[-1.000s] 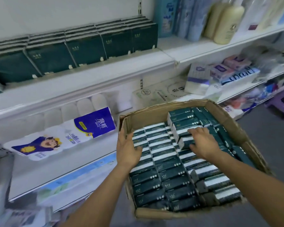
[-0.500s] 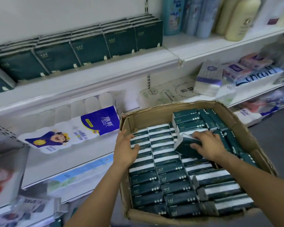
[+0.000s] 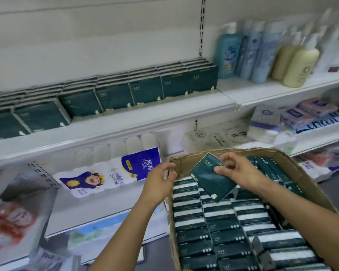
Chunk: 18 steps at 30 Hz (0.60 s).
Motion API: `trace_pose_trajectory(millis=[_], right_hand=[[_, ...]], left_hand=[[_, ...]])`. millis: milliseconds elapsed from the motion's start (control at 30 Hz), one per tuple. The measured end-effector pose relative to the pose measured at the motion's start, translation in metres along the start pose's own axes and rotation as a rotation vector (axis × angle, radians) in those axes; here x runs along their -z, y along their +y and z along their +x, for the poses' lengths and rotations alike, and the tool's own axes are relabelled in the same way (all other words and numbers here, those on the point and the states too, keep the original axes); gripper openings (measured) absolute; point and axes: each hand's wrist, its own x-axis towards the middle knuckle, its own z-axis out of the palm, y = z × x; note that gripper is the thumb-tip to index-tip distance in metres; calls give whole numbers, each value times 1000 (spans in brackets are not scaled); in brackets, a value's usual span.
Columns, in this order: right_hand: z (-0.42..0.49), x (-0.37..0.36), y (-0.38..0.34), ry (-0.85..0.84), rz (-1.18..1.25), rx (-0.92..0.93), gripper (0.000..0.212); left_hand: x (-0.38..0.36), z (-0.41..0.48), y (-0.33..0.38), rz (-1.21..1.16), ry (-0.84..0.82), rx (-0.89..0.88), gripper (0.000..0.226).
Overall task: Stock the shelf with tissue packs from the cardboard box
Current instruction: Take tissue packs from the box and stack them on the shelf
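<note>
The right hand (image 3: 241, 173) pinches a dark green, film-wrapped tissue pack (image 3: 211, 180) near its upper edge, tilted just above the rows in the brown cardboard box (image 3: 305, 178). The left hand (image 3: 159, 182) hovers beside the box's left wall, fingers loose, holding nothing. The pack looks light, soft and slick, so gripping across its flat faces should suit. Its gold print is unreadable. The blue-and-white toilet roll pack (image 3: 125, 169) bears Chinese characters.

One wide-angle camera, worn on the head, looks forward and down. It sits close above the cardboard box (image 3: 186, 167) at lower right and faces the shelf (image 3: 125, 124), which slants across the upper frame.
</note>
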Motion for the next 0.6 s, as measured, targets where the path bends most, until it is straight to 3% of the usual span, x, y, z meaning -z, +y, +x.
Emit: trace_pose_trajectory(millis=[200,467,600], right_hand=[[18,-40,-80,16,-8,197,18],[68,-129,-209,56,-121,672,20],[98,-175,-254,122,-262,801,25]], left_hand=[[86,8,5,-53,148,-112,21],[226,25,-11,115,482,-234,29],[290,44,-28,247,584,-251,40]])
